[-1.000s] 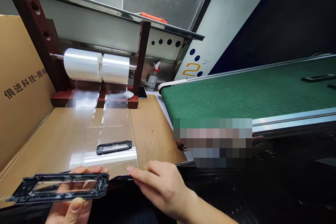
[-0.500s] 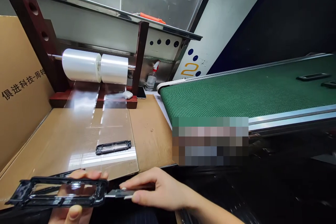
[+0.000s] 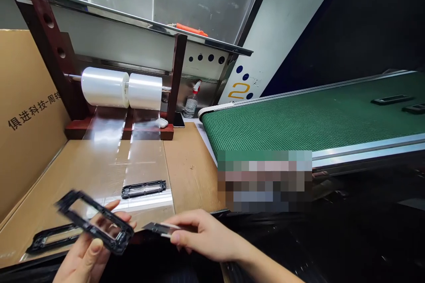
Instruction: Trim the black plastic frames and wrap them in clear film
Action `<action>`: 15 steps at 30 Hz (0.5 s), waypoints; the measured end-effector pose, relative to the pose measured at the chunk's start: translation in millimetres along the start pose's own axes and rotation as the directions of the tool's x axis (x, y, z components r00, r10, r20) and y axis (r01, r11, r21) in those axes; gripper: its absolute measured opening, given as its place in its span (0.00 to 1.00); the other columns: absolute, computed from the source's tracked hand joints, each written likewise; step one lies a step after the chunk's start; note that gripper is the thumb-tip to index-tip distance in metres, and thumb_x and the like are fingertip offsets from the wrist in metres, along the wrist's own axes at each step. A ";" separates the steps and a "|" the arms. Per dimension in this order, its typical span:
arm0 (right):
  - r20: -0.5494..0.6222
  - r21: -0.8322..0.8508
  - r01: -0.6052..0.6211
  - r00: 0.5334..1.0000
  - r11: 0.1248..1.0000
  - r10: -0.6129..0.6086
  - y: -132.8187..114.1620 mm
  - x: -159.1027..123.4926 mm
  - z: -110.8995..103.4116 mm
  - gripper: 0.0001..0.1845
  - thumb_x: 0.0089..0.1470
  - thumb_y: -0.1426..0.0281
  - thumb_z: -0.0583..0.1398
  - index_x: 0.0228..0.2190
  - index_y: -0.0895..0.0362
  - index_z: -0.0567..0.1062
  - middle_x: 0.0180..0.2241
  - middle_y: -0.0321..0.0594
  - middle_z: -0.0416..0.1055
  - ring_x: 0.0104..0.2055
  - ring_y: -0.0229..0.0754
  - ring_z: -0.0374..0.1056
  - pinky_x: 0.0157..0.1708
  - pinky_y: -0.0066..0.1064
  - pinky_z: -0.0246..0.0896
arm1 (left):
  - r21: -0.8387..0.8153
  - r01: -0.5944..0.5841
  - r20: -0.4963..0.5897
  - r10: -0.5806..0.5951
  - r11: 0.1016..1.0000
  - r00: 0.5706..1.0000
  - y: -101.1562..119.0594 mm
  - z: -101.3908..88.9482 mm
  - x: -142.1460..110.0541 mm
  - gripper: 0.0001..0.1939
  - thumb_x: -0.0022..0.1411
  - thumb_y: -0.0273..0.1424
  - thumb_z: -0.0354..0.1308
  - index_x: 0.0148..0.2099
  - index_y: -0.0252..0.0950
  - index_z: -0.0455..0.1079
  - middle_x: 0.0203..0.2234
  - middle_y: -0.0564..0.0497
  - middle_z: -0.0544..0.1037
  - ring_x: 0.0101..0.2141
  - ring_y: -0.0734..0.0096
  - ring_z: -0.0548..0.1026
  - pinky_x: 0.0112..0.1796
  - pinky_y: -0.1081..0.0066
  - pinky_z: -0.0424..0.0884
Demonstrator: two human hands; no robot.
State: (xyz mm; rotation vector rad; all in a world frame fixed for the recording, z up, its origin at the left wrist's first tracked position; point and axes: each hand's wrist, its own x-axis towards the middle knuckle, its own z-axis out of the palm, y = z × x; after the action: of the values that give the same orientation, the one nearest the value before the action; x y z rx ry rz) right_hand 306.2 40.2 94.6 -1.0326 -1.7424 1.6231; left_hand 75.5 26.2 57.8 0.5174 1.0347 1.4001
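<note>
My left hand is closed on a black plastic frame with a long window, thumb on the near bar and fingers behind. The frame tilts down to the right and is slightly blurred. In my right hand a utility knife is pinched between thumb and fingers, its blade pointing left, apart from the frame. A second black frame lies at the board's front left, partly behind my left hand. Further back, another black frame rests on the clear sheet.
Two rolls of clear film hang on a dark red stand. A spray bottle and a phone stand behind. On the right runs a green conveyor belt carrying black frames. A cardboard box borders the left.
My left hand has turned the held frame from level to a slant, away from the knife. The knife tip has lifted slightly. The second frame, mostly hidden before, now shows at lower left.
</note>
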 end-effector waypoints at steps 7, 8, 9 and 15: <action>0.109 -0.905 0.353 0.731 0.237 -0.674 -36.7 -0.7 -6.6 0.15 0.67 0.66 0.52 0.49 0.52 0.76 0.28 0.36 0.70 0.30 0.36 0.61 0.33 0.28 0.56 | 0.092 0.250 0.168 -0.262 0.964 0.950 22.3 5.4 -6.1 0.29 0.39 0.53 0.70 0.43 0.45 0.80 0.31 0.47 0.80 0.33 0.64 0.79 0.37 0.75 0.75; 0.164 -0.929 0.351 0.677 0.118 -0.717 -39.8 0.4 -5.6 0.14 0.66 0.67 0.54 0.48 0.50 0.76 0.28 0.36 0.69 0.31 0.36 0.61 0.35 0.29 0.56 | 0.096 0.268 0.179 -0.281 0.959 0.943 23.1 6.2 -6.7 0.29 0.39 0.53 0.70 0.43 0.46 0.80 0.32 0.46 0.80 0.35 0.62 0.79 0.38 0.74 0.75; 0.212 -0.936 0.351 0.636 0.034 -0.742 -42.4 1.6 -4.5 0.13 0.65 0.69 0.55 0.47 0.48 0.77 0.30 0.35 0.69 0.33 0.36 0.62 0.38 0.30 0.56 | 0.096 0.287 0.185 -0.301 0.953 0.936 23.4 6.6 -6.9 0.29 0.39 0.53 0.70 0.43 0.46 0.80 0.33 0.46 0.80 0.37 0.60 0.79 0.39 0.73 0.75; 0.339 -0.921 0.361 0.555 -0.147 -0.760 -49.4 4.1 -1.9 0.12 0.58 0.71 0.63 0.44 0.45 0.78 0.34 0.30 0.70 0.38 0.31 0.64 0.54 0.28 0.52 | 0.110 0.355 0.225 -0.371 0.928 0.901 21.5 1.7 -3.8 0.31 0.39 0.50 0.72 0.46 0.44 0.79 0.34 0.45 0.80 0.40 0.57 0.78 0.41 0.69 0.75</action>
State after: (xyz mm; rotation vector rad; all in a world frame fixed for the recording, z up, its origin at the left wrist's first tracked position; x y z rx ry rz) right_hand 297.0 45.6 143.0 -0.5803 -2.3929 -0.5241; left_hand 65.7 26.5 77.4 0.4995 0.9243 0.9478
